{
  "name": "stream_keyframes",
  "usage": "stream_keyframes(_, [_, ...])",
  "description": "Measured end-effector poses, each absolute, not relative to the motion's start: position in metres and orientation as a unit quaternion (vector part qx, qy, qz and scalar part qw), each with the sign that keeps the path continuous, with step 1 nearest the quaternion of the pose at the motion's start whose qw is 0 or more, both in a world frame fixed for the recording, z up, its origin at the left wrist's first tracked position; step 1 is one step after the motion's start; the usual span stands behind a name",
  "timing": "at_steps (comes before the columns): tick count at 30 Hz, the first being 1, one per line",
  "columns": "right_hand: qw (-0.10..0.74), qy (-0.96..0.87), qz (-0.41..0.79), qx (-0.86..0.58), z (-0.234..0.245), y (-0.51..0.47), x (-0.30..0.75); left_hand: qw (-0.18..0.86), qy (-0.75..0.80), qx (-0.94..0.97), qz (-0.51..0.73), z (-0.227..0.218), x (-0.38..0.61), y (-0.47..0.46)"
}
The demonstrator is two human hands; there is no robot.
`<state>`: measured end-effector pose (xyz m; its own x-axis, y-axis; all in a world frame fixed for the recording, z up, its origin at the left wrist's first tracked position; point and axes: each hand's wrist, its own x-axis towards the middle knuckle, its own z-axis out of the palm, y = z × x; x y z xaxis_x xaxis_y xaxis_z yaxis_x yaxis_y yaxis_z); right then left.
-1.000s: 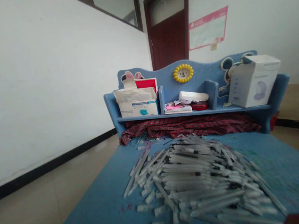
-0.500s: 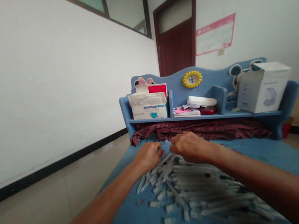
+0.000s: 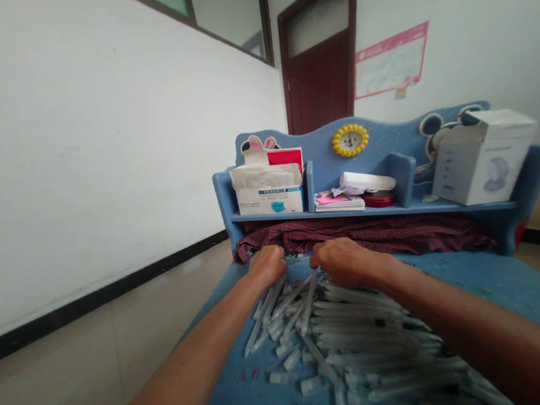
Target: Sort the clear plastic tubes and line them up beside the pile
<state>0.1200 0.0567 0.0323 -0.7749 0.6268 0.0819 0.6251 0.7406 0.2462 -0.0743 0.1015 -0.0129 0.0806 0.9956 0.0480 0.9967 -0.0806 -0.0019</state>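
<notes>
A big heap of clear plastic tubes point(image 3: 360, 340) and small loose caps lies on the blue desk top point(image 3: 507, 281). My left hand point(image 3: 267, 265) rests at the heap's far left end, knuckles up and fingers curled under. My right hand point(image 3: 343, 261) sits beside it at the far edge of the heap, also curled with fingers tucked down among the tubes. What the fingers of either hand hold is hidden.
A red checked cloth point(image 3: 397, 231) lies under a blue shelf unit point(image 3: 370, 209) at the desk's back. On the shelf stand a mask box point(image 3: 269, 190), booklets point(image 3: 339, 202) and a white carton point(image 3: 483, 156). A white wall and floor lie left, a dark door point(image 3: 318, 77) behind.
A second ago no hands were over the heap. Both arms came in, and since half a second ago both hands have slid further away to the heap's far edge.
</notes>
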Motion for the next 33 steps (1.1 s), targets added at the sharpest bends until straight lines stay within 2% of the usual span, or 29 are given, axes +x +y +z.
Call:
stream_keyframes(11, [-0.102, 0.914, 0.075, 0.384, 0.032, 0.022, 0.165, -0.016, -0.67, -0.742, 0.011, -0.015, -0.069, 0.125])
stream_keyframes(21, [-0.177, 0.9, 0.044, 0.395, 0.01, 0.016, 0.201, -0.053, -0.678, -0.732, -0.049, -0.007, -0.084, 0.104])
stream_keyframes(26, [-0.275, 0.875, -0.01, 0.398, 0.015, 0.019, 0.209, -0.069, -0.632, -0.761, -0.128, 0.014, -0.066, 0.077])
stream_keyframes(31, [-0.385, 0.793, -0.088, 0.463, 0.023, 0.022, 0.212, -0.089, -0.523, -0.825, -0.197, 0.038, -0.019, 0.039])
stream_keyframes(33, [-0.413, 0.761, -0.12, 0.486, 0.023, 0.023, 0.214, -0.139, -0.481, -0.837, -0.221, 0.04, -0.002, 0.028])
